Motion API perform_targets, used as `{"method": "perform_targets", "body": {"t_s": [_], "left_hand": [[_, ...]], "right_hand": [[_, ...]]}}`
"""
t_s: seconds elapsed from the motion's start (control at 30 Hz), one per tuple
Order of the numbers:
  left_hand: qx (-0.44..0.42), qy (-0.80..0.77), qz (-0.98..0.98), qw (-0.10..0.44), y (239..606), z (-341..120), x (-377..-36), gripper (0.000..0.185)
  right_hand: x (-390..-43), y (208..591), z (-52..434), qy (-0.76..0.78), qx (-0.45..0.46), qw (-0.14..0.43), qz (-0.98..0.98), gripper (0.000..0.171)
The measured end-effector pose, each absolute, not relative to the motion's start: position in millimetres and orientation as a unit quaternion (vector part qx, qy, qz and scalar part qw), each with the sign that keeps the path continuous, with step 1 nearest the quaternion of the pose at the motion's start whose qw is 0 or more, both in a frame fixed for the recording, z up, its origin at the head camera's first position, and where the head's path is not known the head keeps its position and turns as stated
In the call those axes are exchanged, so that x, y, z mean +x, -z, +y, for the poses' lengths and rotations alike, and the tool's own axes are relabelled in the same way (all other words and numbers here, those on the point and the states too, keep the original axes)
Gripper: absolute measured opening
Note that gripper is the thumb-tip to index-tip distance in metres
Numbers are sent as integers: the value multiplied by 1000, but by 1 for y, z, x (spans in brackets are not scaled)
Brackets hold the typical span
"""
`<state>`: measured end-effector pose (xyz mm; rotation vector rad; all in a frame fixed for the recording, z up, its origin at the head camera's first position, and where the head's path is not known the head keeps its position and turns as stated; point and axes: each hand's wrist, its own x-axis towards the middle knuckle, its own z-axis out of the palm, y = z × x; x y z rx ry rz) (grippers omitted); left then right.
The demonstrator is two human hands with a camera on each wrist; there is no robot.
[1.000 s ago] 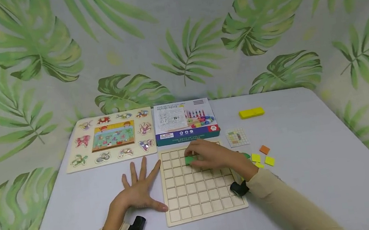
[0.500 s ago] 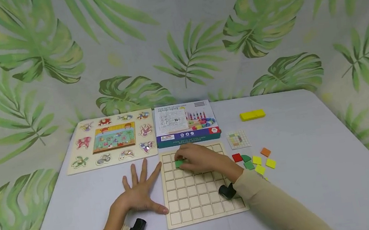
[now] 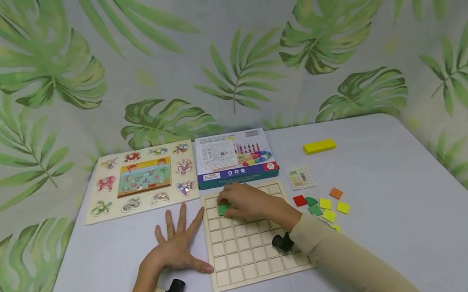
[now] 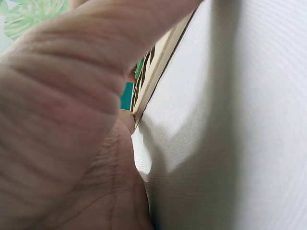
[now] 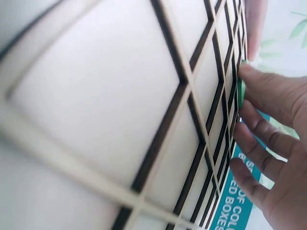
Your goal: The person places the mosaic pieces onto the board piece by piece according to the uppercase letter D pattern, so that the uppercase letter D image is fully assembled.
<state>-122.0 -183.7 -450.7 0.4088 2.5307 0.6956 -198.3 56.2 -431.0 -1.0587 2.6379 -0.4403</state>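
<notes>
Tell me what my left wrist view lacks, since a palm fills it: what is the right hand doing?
Observer: The right hand presses a green tile onto the wooden grid board, near its far left corner.
Operator: And the left hand?
Observer: The left hand lies flat on the table, fingers spread, its thumb against the board's left edge.
Operator: Any spare pieces?
Observer: Loose coloured tiles lie right of the board.

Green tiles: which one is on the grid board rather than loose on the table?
The green tile under the right hand, near the grid board's upper-left corner; the other green tiles lie off-board among the loose tiles.
</notes>
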Motion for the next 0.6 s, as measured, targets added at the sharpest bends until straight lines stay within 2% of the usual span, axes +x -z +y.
{"method": "perform_targets", "body": {"t_s": [0.27,0.6], "left_hand": [[149,-267,921,243,454,-181,-120,143],[150,-256,924,239,449,-182,-118,143]], "right_hand": [[-190,428,92,202,-351,130,905,36],[-170,430,149,240,-324,106,909,34]]}}
